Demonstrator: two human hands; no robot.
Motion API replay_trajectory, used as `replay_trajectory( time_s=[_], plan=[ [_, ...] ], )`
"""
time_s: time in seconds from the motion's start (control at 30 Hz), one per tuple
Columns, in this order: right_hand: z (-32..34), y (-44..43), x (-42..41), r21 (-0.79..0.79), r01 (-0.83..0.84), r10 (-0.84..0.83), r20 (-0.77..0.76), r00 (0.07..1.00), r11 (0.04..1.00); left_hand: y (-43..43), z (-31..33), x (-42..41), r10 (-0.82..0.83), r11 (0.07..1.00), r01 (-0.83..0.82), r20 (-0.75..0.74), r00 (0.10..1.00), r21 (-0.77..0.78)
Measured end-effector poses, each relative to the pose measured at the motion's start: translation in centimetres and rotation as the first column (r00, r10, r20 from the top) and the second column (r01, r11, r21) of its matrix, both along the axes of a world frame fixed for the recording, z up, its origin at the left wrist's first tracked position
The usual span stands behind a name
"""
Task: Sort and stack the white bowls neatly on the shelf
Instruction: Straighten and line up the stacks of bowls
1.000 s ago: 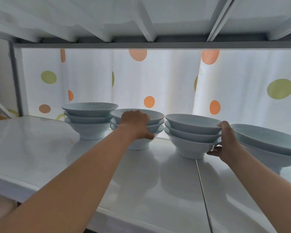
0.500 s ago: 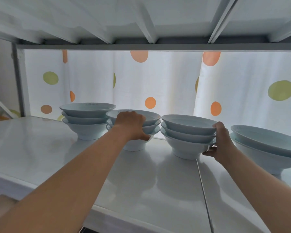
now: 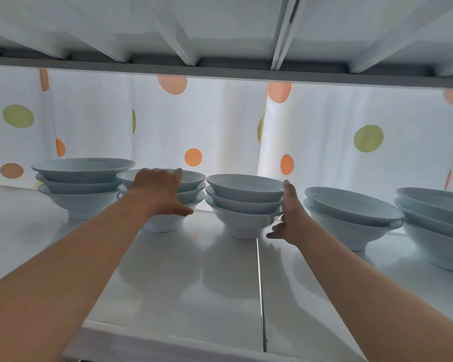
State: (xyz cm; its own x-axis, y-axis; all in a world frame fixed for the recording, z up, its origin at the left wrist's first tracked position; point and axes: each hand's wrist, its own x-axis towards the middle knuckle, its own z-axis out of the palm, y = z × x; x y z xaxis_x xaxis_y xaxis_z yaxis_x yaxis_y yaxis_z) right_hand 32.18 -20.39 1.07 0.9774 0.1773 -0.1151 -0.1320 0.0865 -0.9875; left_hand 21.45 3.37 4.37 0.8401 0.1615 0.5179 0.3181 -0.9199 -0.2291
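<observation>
Several stacks of white bowls stand in a row at the back of the white shelf (image 3: 168, 296). My left hand (image 3: 160, 192) grips the second stack (image 3: 194, 182), fingers over the top rim and thumb low on its side. This stack sits close in front of the far-left stack (image 3: 79, 184). My right hand (image 3: 289, 212) clasps the right side of the third stack (image 3: 243, 202), thumb at the top rim and fingers under the lowest bowl. A stack of two wider bowls (image 3: 351, 212) stands just right of that hand. Another stack (image 3: 437, 226) is at the right edge.
The shelf above (image 3: 220, 71) hangs low over the bowls. A white curtain with orange and green dots (image 3: 220, 131) hangs right behind them. A seam (image 3: 259, 296) runs front to back in the shelf, under the third stack.
Both hands have stayed on their stacks. The second and third stacks sit a little further left against the curtain dots. The view has swung right, so the right-edge stack now shows.
</observation>
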Motion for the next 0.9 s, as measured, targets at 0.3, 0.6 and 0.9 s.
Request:
replay_trajectory(
  time_s=[0.3,0.6,0.9],
  plan=[
    [2.0,-9.1,-2.9,-0.191,0.215,-0.175,0.207,0.963,0.958,-11.5,0.9,4.4,-0.621,0.778,0.586,0.129,0.773,0.228],
    [-0.7,-19.1,-0.9,-0.297,0.316,-0.257,0.221,0.941,0.901,-25.9,-1.4,9.4,-0.71,0.704,0.71,0.016,0.704,0.019],
    [-2.3,-20.5,3.5,-0.109,0.208,-0.184,0.196,0.963,0.972,-29.4,-3.5,12.2,-0.626,0.78,0.626,0.012,0.78,-0.02]
  ],
)
